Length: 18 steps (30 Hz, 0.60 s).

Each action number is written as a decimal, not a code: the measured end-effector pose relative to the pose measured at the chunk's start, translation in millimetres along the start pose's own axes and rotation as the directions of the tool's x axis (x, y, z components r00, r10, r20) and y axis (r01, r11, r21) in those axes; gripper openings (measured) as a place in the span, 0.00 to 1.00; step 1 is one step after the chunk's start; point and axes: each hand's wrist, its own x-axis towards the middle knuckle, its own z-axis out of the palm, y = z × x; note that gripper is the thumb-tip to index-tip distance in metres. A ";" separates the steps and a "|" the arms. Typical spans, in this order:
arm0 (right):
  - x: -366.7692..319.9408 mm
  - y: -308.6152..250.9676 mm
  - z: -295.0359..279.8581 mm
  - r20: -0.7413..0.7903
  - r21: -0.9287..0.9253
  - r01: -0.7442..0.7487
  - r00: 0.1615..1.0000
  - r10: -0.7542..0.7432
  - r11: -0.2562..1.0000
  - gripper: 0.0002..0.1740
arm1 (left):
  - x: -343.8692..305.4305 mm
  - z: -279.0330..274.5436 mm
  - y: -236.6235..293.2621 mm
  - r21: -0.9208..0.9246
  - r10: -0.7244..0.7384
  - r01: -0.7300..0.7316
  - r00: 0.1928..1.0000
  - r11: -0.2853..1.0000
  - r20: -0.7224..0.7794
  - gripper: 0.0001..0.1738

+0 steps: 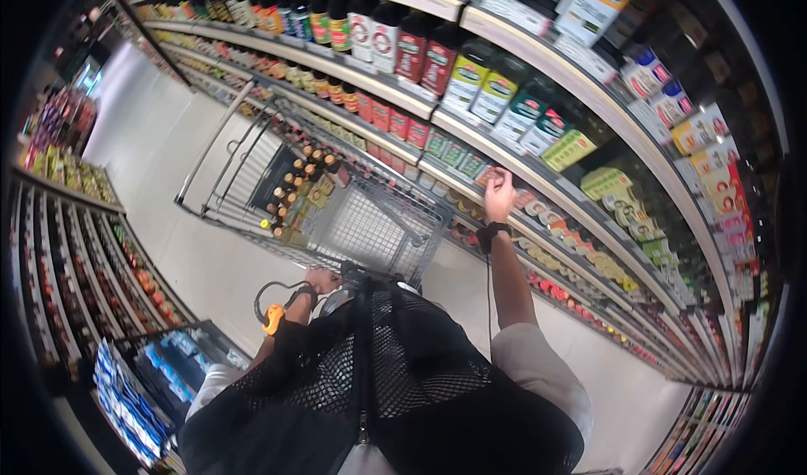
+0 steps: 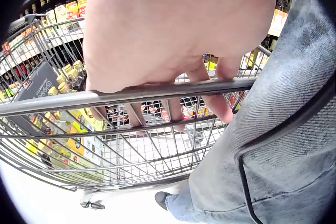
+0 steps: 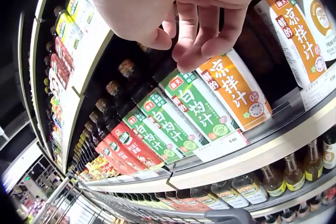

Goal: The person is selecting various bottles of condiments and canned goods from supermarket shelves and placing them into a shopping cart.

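My left hand [image 2: 173, 29] holds the metal top rail [image 2: 42, 103] of a shopping cart, its fingers hanging over to the inner side. In the head view that hand [image 1: 322, 280] is low at the cart's near side. My right hand [image 3: 184, 3] reaches to the shelf with fingers loosely bent. Its fingertips overlap the top of an orange-labelled sauce bottle [image 3: 236, 95], whose neck they hide. Beside this bottle on the left stand green-labelled sauce bottles [image 3: 194, 103]. The head view has the right hand [image 1: 499, 191] at the shelf edge.
The cart [image 1: 370, 223] carries several yellow-capped bottles and a dark box [image 1: 277, 172] at one end. Tall shelves of bottles [image 1: 412, 46] run along the right. Across the aisle floor [image 1: 151, 130] stands another rack [image 1: 84, 248]. A cable [image 2: 239, 161] hangs by the left hand.
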 end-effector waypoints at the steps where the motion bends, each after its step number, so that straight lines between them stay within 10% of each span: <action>1: 1.2 -3.1 -1.2 -0.023 -0.023 0.017 1.000 -0.017 1.000 0.17 | 2.7 3.4 0.0 -0.018 0.018 -0.019 1.000 1.000 -0.006 0.19; 7: 13.3 15.3 -9.5 -0.062 -0.097 0.028 0.997 -0.034 0.995 0.13 | 16.8 17.9 -3.7 0.052 0.129 -0.123 0.979 0.991 -0.160 0.21; 18: 1.8 11.4 -10.3 -0.038 -0.029 -0.024 0.999 0.023 0.999 0.15 | 0.0 -9.5 11.5 0.013 0.053 -0.053 0.999 0.998 -0.001 0.20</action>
